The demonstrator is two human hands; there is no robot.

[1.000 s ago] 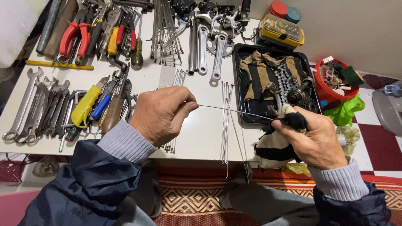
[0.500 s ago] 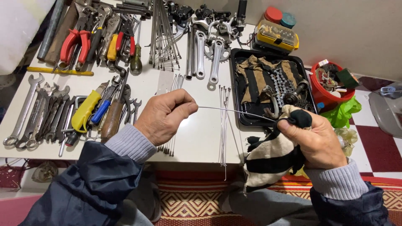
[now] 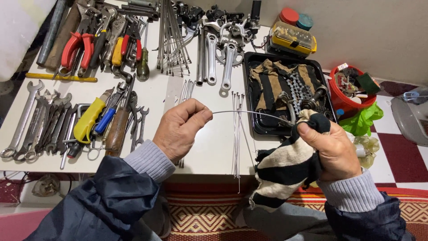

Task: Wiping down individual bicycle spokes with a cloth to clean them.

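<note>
My left hand (image 3: pixel 180 129) pinches one end of a thin steel spoke (image 3: pixel 249 113) between thumb and forefinger above the white table (image 3: pixel 209 147). The spoke runs right, slightly bowed, into a black-and-cream striped rag (image 3: pixel 285 167). My right hand (image 3: pixel 332 149) is closed around that rag and squeezes it onto the spoke's other end. The rag's loose part hangs down past the table's front edge.
Loose spokes (image 3: pixel 237 134) lie on the table between my hands. Spanners (image 3: pixel 35 122), pliers (image 3: pixel 78 47) and screwdrivers (image 3: pixel 91 118) fill the left side. Crank arms (image 3: pixel 227 60), a black tray (image 3: pixel 254 96) with a chain, a yellow case (image 3: pixel 294 38) and a red tub (image 3: pixel 352 87) stand behind and to the right.
The rag has shaken out and hangs longer below my right hand, which has slid slightly along the spoke. My left hand has shifted a little right and kept its grip.
</note>
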